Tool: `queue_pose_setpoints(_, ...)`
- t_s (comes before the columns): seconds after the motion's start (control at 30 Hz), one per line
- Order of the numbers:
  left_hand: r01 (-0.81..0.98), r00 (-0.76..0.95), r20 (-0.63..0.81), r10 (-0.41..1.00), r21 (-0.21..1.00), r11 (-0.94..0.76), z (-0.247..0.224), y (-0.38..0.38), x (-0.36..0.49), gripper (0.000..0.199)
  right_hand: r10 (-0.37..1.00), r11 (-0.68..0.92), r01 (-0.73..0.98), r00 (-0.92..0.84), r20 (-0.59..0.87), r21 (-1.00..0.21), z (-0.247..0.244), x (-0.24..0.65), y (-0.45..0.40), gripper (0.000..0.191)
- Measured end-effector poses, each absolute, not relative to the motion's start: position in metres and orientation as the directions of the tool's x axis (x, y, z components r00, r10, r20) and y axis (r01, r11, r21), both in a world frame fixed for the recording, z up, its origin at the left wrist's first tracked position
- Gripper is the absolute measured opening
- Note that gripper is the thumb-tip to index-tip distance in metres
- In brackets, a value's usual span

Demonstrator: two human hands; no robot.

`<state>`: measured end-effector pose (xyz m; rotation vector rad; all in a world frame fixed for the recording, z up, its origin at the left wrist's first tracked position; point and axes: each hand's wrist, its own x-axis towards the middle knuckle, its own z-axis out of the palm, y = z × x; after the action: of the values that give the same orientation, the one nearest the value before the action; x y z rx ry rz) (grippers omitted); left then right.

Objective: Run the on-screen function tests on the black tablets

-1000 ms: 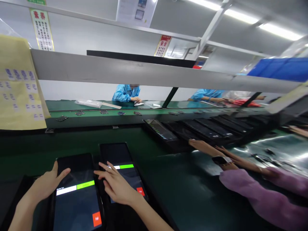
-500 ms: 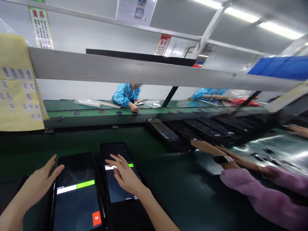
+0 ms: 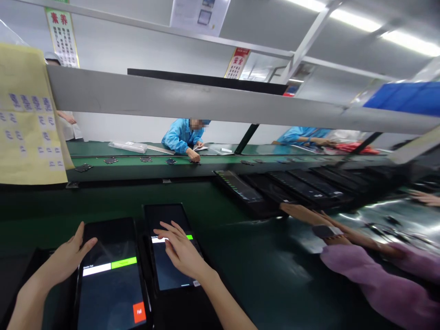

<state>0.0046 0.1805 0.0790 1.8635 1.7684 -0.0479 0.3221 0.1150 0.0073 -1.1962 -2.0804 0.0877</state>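
Observation:
Two dark tablets lie side by side on the green bench in front of me. On the left tablet (image 3: pixel 110 293) a white and green bar and a red "Fail" box are lit. My left hand (image 3: pixel 62 261) rests at its upper left edge, thumb and fingers apart, the thumb over the screen's border. The right tablet (image 3: pixel 165 215) shows a similar white and green bar, partly covered by my right hand (image 3: pixel 180 252). That hand is spread over the screen with its fingers loosely stretched, gripping nothing. Whether its fingertips touch the glass I cannot tell.
Several dark tablets (image 3: pixel 240 188) stand in a row at the right, where a co-worker's arms in purple sleeves (image 3: pixel 364 279) reach in. Behind runs a green line with small dark parts (image 3: pixel 146 159) and a person in blue (image 3: pixel 182 135). A yellow sheet (image 3: pixel 27 137) hangs left.
My left hand has shifted slightly right, its thumb further over the left tablet's edge. The right hand keeps its pose. A person has come into view behind the yellow sheet.

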Motion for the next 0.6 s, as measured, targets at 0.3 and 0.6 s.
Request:
queue_pose_setpoints(0.3, 0.979, 0.180, -0.406, 0.896, 0.164, -0.122, 0.071, 0.177, 0.007, 0.090, 0.783, 0.553, 0.738, -0.301, 0.544, -0.386, 0.002, 0.322, 0.116, 0.040)
queue_pose_setpoints(0.6, 0.963, 0.115, -0.334, 0.936, -0.192, -0.187, 0.077, 0.162, 0.034, 0.093, 0.794, 0.533, 0.752, -0.286, 0.536, -0.388, -0.001, 0.324, 0.117, 0.041)
